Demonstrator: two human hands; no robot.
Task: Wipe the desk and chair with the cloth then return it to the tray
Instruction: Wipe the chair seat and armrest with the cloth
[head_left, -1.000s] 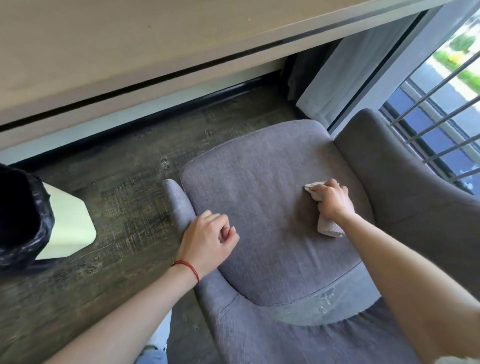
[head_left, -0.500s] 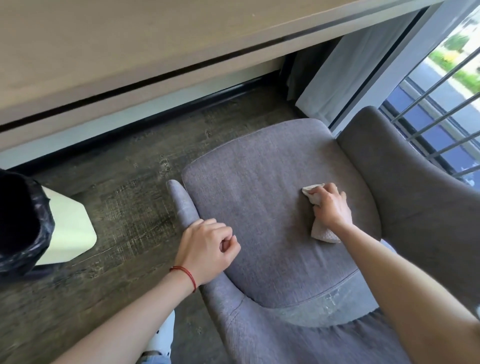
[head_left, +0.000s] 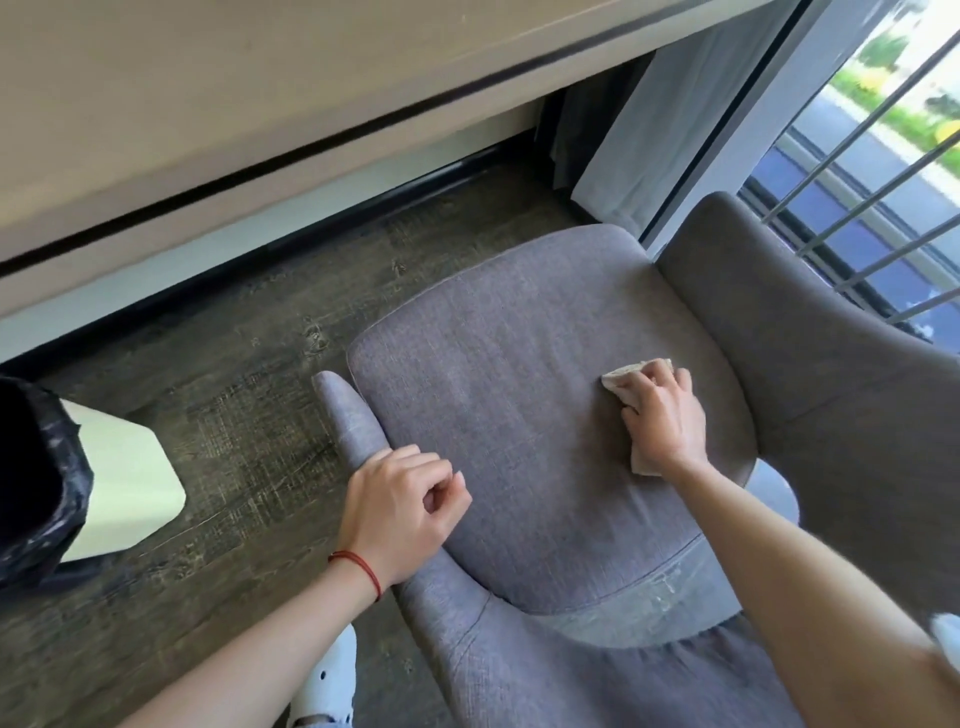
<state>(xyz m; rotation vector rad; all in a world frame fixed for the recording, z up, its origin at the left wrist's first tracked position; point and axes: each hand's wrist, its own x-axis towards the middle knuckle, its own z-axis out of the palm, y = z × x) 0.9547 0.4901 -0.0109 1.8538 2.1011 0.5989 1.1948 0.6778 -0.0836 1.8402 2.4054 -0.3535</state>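
A grey upholstered chair (head_left: 519, 415) stands below me, its seat facing up. My right hand (head_left: 662, 415) presses a small beige cloth (head_left: 621, 375) flat on the right side of the seat; most of the cloth is hidden under the palm. My left hand (head_left: 397, 512) rests on the chair's left armrest (head_left: 348, 415), fingers curled loosely with nothing in them. The light wooden desk (head_left: 234, 88) runs across the top of the view. No tray is in sight.
A white bin with a black liner (head_left: 31, 483) stands on the dark wood floor (head_left: 218, 395) at the left. A curtain (head_left: 670, 114) and a window with metal bars (head_left: 872, 171) lie to the right. A white shoe (head_left: 327, 680) shows near the bottom.
My right hand has slid the cloth a little forward and to the right along the seat. My left hand has stayed on the armrest.
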